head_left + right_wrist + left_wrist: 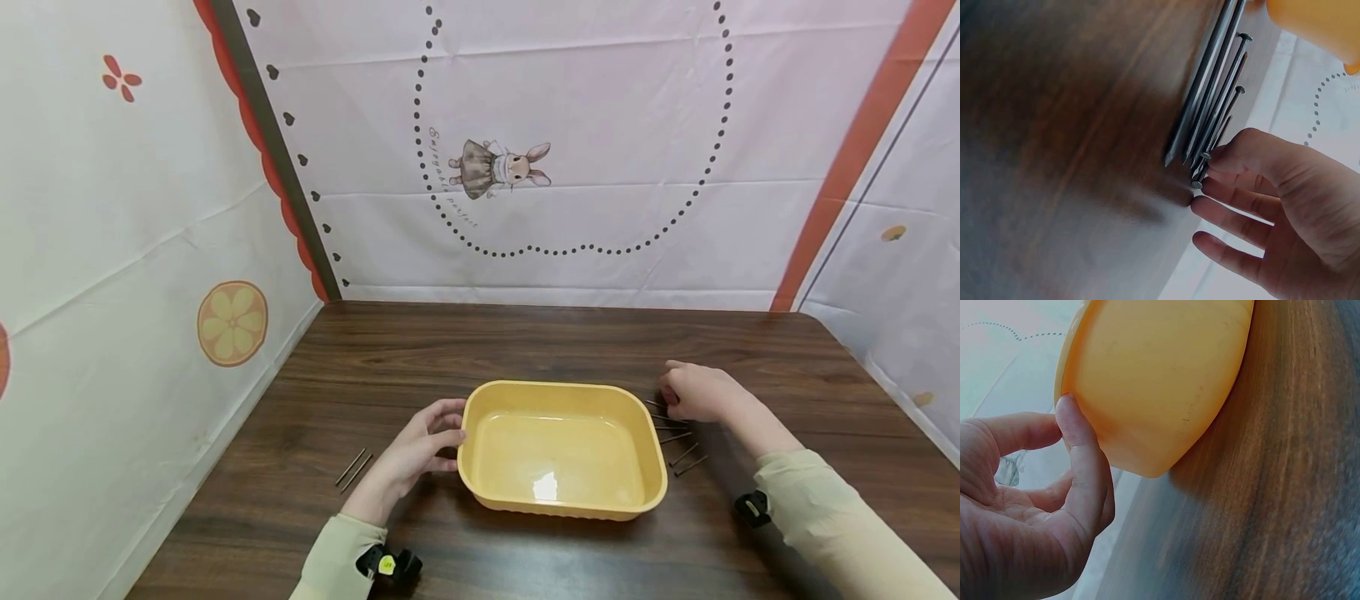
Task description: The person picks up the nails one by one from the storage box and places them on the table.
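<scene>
A yellow rectangular basin [562,507] stands on the table. My left hand [420,446] holds it by the left rim; the left wrist view shows the thumb and a finger meeting at the rim of the basin [1154,381]. To the right of the basin lie several dark metal nails [684,455]. Over the far end of these, my right hand [697,393] is lowered with bent fingers. Up close in the right wrist view, its thumb and fingertips are at the heads of the nails [1219,112]; whether they pinch one is unclear.
Two more nails [354,469] lie left of the left hand. The dark wooden table [525,342] meets a printed cloth [615,150] at its back edge, and cloth also hangs along both sides. Each wrist wears a small black device [386,565].
</scene>
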Available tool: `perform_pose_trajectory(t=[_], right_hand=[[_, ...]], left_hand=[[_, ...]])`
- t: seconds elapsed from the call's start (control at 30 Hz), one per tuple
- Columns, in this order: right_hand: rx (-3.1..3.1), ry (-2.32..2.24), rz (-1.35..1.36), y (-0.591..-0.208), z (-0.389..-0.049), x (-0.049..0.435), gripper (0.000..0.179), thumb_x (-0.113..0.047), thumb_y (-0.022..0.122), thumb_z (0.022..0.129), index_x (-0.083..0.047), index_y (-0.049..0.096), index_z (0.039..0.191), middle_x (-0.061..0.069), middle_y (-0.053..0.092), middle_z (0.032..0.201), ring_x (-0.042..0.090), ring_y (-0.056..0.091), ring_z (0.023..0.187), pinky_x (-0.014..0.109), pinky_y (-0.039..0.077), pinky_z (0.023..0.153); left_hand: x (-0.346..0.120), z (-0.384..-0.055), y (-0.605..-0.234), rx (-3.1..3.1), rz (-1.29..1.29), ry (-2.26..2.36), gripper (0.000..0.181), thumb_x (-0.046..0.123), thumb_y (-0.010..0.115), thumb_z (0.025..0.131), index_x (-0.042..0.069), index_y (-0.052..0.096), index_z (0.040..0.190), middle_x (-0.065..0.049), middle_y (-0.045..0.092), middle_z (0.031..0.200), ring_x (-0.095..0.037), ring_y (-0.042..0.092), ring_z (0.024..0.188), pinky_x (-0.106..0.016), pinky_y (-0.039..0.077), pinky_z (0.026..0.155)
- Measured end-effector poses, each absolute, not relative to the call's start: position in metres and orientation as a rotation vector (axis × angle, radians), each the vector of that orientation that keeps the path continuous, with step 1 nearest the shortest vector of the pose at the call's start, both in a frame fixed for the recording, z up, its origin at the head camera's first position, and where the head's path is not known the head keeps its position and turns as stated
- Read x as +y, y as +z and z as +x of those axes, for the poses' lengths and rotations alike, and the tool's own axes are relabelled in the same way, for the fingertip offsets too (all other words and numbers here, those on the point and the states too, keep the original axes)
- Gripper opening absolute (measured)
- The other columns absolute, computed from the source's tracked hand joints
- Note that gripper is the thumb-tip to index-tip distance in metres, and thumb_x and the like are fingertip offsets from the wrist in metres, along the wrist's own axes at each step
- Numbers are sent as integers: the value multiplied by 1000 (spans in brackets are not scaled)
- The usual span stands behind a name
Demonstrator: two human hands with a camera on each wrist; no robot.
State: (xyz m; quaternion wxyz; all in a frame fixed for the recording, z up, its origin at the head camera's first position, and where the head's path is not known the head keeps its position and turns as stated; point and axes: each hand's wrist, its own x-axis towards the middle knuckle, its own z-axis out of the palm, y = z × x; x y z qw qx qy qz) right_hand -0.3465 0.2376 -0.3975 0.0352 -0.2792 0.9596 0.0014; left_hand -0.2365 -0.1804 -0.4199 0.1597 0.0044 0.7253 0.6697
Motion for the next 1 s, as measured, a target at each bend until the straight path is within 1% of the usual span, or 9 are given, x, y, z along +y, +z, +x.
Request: perform_pose_trajectory(t=[0.1, 0.23, 0.3, 0.37, 0.47, 0.6, 0.77, 0.9, 1.0], right_hand=[[2949, -4, -858, -398, -347, 238, 26, -13, 75, 72, -18, 50, 64, 7, 65, 88, 43, 62, 113, 31, 40, 55], [2943, -8, -852, -398, -346, 241, 26, -16, 75, 75, -18, 50, 66, 17, 71, 102, 47, 58, 119, 32, 40, 55], [2936, -9, -846, -397, -345, 242, 25, -18, 74, 77, -18, 51, 68, 15, 71, 99, 43, 63, 110, 32, 40, 56], [2934, -13, -840, -397, -344, 242, 25, -21, 74, 80, -18, 52, 69, 9, 68, 92, 34, 66, 96, 32, 39, 56], [2929, -32, -832, -396, -343, 241, 23, -23, 72, 83, -18, 52, 71, 3, 58, 83, 17, 54, 72, 30, 37, 55], [2931, -49, -822, -395, -340, 240, 21, -24, 71, 84, -18, 54, 74, 2, 51, 82, 13, 47, 66, 29, 37, 55], [2936, -46, -817, -394, -338, 239, 20, -26, 72, 83, -18, 55, 77, 9, 60, 93, 17, 53, 71, 33, 41, 57], [2939, -23, -803, -392, -338, 238, 19, -28, 72, 83, -18, 57, 79, 20, 66, 109, 31, 65, 88, 38, 46, 60], [2943, -8, -782, -391, -337, 238, 19, -31, 72, 84, -15, 62, 88, 27, 63, 120, 40, 66, 101, 45, 50, 64]], left_hand=[[-180, -236, -420, 2071, 15, 1916, 51, 9, 59, 94, 7, 44, 142, -10, 50, 117, -13, 61, 86, -25, 57, 65], [-180, -237, -421, 2068, 19, 1917, 51, 8, 59, 94, 7, 44, 142, -9, 50, 116, -12, 61, 86, -25, 57, 65], [-179, -237, -421, 2069, 21, 1916, 50, 9, 59, 94, 7, 44, 142, -9, 50, 116, -12, 61, 86, -25, 57, 65], [-179, -238, -421, 2068, 24, 1914, 50, 9, 59, 94, 7, 44, 142, -9, 50, 116, -12, 61, 86, -25, 57, 65], [-179, -239, -421, 2068, 28, 1910, 50, 9, 59, 94, 7, 44, 142, -10, 51, 117, -13, 61, 85, -25, 57, 65], [-180, -240, -421, 2070, 25, 1908, 50, 10, 60, 94, 8, 44, 142, -10, 50, 116, -13, 61, 84, -25, 57, 65], [-181, -240, -422, 2077, 6, 1902, 51, 10, 61, 93, 8, 45, 142, -9, 50, 116, -13, 61, 85, -25, 57, 65], [-182, -242, -422, 2086, 16, 1890, 51, 11, 60, 94, 9, 45, 142, -9, 51, 117, -14, 61, 88, -26, 57, 66], [-183, -242, -422, 2091, 35, 1885, 50, 13, 59, 95, 9, 44, 143, -8, 52, 115, -15, 60, 90, -26, 57, 66]])
